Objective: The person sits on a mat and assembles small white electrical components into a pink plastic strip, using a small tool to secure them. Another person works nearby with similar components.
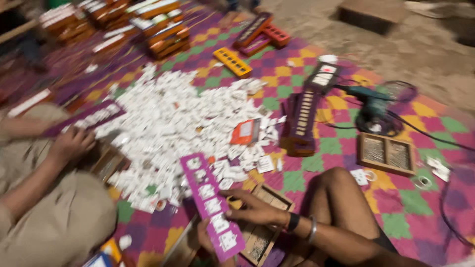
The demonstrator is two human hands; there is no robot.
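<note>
A checkered mat point(396, 207) covers the floor. At its near edge the left hand point(208, 240) grips a pink strip point(212, 205), its slots filled; the right hand point(252, 207) presses a switch in (big white pile point(173, 123) remains).

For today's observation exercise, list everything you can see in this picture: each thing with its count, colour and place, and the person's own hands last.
Small switch pieces: a large heap, white, middle of the mat.
Strip panel: one, pink, fitted with white pieces, held in front.
Second strip: one, purple, by a co-worker's hand, left.
Long boxes: a dark stack, right of the heap.
Yellow strip: one, upper middle.
Power drill: one, teal, right.
Wooden tray: one, two compartments, right.
Mat: chequered, many colours.
Left hand: under the pink panel.
Right hand: on the panel's edge.
</note>
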